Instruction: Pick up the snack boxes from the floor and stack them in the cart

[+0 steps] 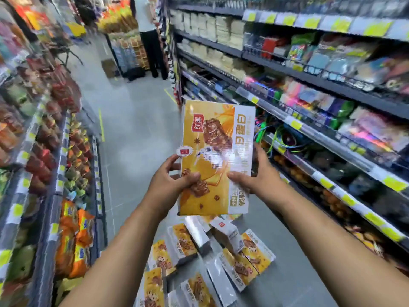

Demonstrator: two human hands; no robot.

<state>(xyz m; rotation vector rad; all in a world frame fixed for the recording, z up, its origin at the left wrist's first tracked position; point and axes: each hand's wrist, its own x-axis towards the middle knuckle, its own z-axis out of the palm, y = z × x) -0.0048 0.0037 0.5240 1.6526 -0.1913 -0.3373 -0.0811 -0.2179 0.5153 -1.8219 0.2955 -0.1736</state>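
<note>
Both hands, left hand and right hand, pinch the orange snack box by its near edges, probably to keep it flat. More boxes lie scattered on the floor below; no cart is in view.

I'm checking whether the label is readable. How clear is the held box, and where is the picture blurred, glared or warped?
Head view: the held box is fairly sharp near its top, but glare on its wrap washes out the middle; the left shelves and right shelves smear with blur, and the wide lens bends their lines; the boxes on the floor look soft.
</note>
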